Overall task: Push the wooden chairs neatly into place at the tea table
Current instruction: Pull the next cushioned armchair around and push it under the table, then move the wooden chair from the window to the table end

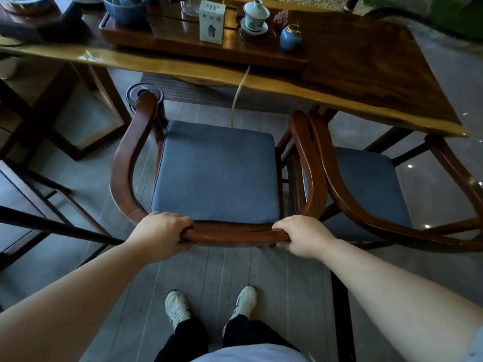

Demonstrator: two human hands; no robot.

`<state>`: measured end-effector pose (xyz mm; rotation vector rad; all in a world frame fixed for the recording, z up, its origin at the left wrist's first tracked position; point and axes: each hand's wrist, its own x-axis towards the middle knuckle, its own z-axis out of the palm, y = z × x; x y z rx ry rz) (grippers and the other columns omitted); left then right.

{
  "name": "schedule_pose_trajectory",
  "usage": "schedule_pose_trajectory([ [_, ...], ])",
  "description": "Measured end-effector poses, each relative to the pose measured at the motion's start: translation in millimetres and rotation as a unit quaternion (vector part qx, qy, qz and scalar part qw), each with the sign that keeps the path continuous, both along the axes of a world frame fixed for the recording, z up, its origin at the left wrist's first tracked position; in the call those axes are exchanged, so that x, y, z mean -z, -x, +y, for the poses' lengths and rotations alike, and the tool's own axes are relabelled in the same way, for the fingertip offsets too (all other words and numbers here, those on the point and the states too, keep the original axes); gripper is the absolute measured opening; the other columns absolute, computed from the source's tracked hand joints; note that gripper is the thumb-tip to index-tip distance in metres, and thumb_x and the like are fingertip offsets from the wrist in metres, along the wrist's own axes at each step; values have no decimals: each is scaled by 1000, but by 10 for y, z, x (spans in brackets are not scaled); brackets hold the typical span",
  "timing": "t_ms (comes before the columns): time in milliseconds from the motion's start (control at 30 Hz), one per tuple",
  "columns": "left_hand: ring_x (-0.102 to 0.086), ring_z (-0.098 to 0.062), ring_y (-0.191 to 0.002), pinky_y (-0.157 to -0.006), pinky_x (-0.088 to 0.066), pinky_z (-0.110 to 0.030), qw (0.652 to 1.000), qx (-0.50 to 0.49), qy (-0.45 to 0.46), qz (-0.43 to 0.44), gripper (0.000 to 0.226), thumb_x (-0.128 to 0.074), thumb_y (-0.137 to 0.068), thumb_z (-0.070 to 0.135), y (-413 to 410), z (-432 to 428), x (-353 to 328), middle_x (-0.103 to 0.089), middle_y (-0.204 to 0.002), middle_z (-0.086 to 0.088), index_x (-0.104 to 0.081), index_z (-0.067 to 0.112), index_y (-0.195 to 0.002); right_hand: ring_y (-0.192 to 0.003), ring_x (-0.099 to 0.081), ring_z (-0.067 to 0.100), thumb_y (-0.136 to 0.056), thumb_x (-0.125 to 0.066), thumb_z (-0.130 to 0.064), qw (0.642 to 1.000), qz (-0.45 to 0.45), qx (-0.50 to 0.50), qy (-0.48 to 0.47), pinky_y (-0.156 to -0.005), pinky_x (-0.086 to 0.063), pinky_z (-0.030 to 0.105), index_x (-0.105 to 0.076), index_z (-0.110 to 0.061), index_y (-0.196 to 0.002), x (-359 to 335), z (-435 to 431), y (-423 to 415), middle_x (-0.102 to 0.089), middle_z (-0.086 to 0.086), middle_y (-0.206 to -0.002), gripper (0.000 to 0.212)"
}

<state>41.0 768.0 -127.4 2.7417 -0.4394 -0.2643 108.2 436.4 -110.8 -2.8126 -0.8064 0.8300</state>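
Both hands, left and right, clench the chair's backrest; tray holds lidded cup.

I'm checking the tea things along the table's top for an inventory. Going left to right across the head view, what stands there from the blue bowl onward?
Blue bowl → white box → lidded white cup on its saucer → small blue jar with a gold lid.
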Motion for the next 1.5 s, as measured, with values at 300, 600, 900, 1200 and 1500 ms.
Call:
schedule_pose_trajectory([
  [300, -57, -28, -108, -88, -47, -41, 997, -80, 16, -9, 60, -71, -73, 46, 205, 58, -227, -64, -115, -4, -52, 17, -122, -128, -45, 20, -81, -71, -44, 998, -43, 22, -50, -108, -35, 37, -42, -23, -140, -185, 262, 310, -50, 0, -142, 69],
  [600, -56, -31, -109, -92, -48, -43, 983, -156, 33, -87, 51, -71, -77, 39, 455, 476, -620, -64, -116, -9, -56, 11, -118, -140, -28, 19, -85, -61, -55, 991, -79, -77, -73, -116, -20, 37, -22, -29, -150, -483, 1392, 264, -30, 1, -156, 80],
  [900, -50, -28, -119, -99, -42, -44, 955, -280, -40, -92, 54, -65, -83, 42, 662, 1204, -922, -58, -128, -6, -52, 16, -128, -140, -29, 18, -86, -60, -53, 970, -110, -176, -124, -114, -21, 35, -26, -25, -149, -631, 2338, -54, -31, 2, -156, 77],
  [1200, -55, -33, -113, -93, -47, -46, 897, -402, -158, -89, 55, -72, -77, 40, 973, 1585, -1314, -62, -121, -11, -56, 12, -123, -138, -33, 18, -87, -62, -53, 933, -75, -298, -187, -110, -27, 34, -29, -26, -148, -611, 3032, -563, -34, 0, -154, 75],
  [1500, -50, -29, -118, -100, -43, -43, 815, -550, -168, -77, 56, -68, -81, 38, 1461, 2007, -1362, -58, -127, -10, -52, 11, -128, -136, -37, 16, -83, -63, -57, 896, -41, -392, -206, -109, -34, 34, -30, -28, -147, -579, 3809, -526, -37, 0, -151, 77],
])
